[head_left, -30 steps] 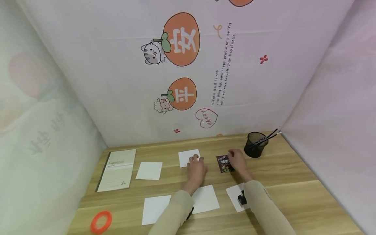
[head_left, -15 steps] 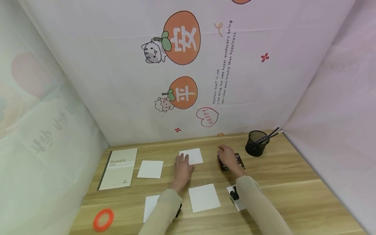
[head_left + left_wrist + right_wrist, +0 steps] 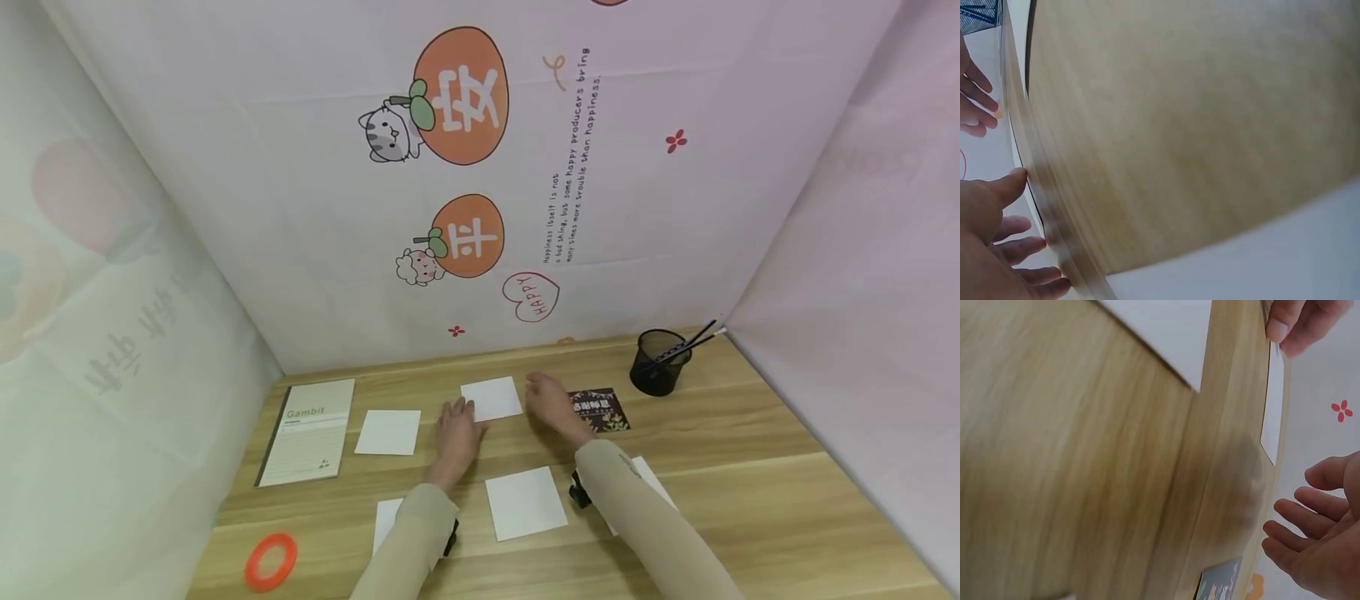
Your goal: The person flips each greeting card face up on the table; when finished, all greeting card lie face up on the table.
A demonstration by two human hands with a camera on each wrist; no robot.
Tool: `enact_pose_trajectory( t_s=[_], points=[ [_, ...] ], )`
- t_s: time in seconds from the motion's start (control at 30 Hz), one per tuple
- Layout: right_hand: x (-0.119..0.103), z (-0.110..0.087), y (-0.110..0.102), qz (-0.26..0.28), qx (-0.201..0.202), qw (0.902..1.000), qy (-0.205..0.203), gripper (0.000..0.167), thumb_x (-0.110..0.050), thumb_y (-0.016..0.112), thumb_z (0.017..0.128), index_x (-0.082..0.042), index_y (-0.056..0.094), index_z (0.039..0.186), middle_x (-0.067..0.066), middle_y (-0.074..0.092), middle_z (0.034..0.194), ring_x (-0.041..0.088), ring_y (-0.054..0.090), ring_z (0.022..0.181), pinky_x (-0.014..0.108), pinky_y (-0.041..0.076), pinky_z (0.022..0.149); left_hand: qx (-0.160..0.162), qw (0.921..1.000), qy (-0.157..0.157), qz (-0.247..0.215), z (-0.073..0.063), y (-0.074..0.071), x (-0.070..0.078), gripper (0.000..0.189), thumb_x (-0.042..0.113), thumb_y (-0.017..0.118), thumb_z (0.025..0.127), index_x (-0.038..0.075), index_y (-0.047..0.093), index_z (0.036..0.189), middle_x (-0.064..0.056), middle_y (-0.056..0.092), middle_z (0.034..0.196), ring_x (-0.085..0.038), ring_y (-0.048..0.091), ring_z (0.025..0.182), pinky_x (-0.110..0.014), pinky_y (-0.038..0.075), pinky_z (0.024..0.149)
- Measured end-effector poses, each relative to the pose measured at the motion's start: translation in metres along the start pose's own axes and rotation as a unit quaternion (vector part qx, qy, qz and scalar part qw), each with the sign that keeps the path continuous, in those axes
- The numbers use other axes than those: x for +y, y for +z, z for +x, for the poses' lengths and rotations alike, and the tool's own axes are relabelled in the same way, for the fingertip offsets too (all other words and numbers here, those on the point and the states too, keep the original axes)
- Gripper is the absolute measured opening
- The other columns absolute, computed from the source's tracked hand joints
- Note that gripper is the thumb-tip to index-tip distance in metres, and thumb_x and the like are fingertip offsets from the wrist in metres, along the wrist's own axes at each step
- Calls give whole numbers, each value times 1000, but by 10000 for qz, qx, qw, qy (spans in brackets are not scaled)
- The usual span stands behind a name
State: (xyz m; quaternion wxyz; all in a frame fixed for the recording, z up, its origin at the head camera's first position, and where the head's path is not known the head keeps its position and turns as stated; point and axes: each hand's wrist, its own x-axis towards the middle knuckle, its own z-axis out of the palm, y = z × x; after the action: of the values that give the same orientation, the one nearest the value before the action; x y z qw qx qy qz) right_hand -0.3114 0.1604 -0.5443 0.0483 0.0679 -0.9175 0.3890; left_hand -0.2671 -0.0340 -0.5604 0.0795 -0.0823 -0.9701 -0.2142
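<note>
Fingers of my left hand [image 3: 457,437] lie at the left edge of a white square card [image 3: 493,398] near the back of the table. The left wrist view shows this hand [image 3: 991,240] with its thumb at a card's edge and the other fingertips apart from it. To the right of that card is my right hand [image 3: 553,404], holding nothing, its fingers [image 3: 1297,515] loosely bent just above the tabletop in the right wrist view. Behind its wrist lies a dark printed card [image 3: 603,410] with pale lettering, partly covered by the hand.
More white squares [image 3: 527,503] lie on the wooden table [image 3: 750,500], two partly under the sleeves. A notebook [image 3: 307,433], another white square [image 3: 387,432] and an orange-red ring [image 3: 271,562] are left. A black mesh pen cup [image 3: 657,367] stands back right, near the printed backdrop [image 3: 637,208].
My right hand has left the dark card and moved left toward the white card. My left hand has slid from on top of the white card to its left edge.
</note>
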Motion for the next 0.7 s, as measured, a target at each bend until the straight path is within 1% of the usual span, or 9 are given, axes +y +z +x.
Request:
enact_pose_trajectory(
  t_s=[0.07,0.1,0.13,0.2,0.27,0.43,0.5,0.7],
  points=[
    [-2,0,2,-60,-39,10000,-17,38,0,54,88,10,55,125,23,66,109,28,63,87,41,55,81,2,10000,-1,-33,1,0,-1,50,26,68,89,-2,56,128,-25,47,139,-51,39,129,-60,36,105],
    [-3,1,4,-86,-67,9999,-1,38,0,54,89,10,55,125,24,64,113,31,63,96,43,53,88,-8,10000,-12,-23,1,0,-1,50,27,68,89,-2,56,128,-25,47,139,-50,39,129,-60,36,105],
    [-4,1,5,-90,-102,9999,32,38,-1,54,89,10,55,126,24,63,117,33,61,102,45,51,92,-4,10000,-20,-17,1,0,-2,50,27,69,89,-2,56,128,-25,48,139,-50,40,129,-60,36,104],
    [-4,1,8,-88,-184,9998,78,38,-2,54,90,9,54,126,25,61,121,36,59,110,47,49,96,-22,10000,-50,15,0,0,-3,49,27,69,88,-2,57,126,-23,48,139,-49,40,129,-59,37,104],
    [-4,2,11,-114,-255,9996,103,38,-3,53,91,9,54,127,24,60,123,36,58,111,46,48,97,-59,9999,-78,62,1,-1,-4,48,27,69,88,-1,58,126,-21,49,139,-48,41,129,-58,37,105],
    [-4,3,15,-205,-250,9994,87,35,-2,55,91,7,57,125,23,62,119,35,60,108,47,49,94,-65,9999,-42,104,0,-1,-4,44,27,70,88,0,62,122,-18,51,139,-47,41,129,-59,38,104],
    [-5,3,16,-268,-254,9993,87,35,-2,56,90,6,57,124,23,63,119,36,60,109,48,49,95,-71,9999,-38,124,0,0,-5,42,27,69,88,1,62,121,-17,51,139,-47,41,129,-59,38,104],
    [-10,0,16,-313,-370,9987,166,38,-5,55,91,5,56,128,21,60,125,36,56,116,48,47,98,-174,9997,-47,147,0,1,-6,40,27,66,91,2,62,121,-16,50,141,-46,38,132,-60,36,104]
  ],
)
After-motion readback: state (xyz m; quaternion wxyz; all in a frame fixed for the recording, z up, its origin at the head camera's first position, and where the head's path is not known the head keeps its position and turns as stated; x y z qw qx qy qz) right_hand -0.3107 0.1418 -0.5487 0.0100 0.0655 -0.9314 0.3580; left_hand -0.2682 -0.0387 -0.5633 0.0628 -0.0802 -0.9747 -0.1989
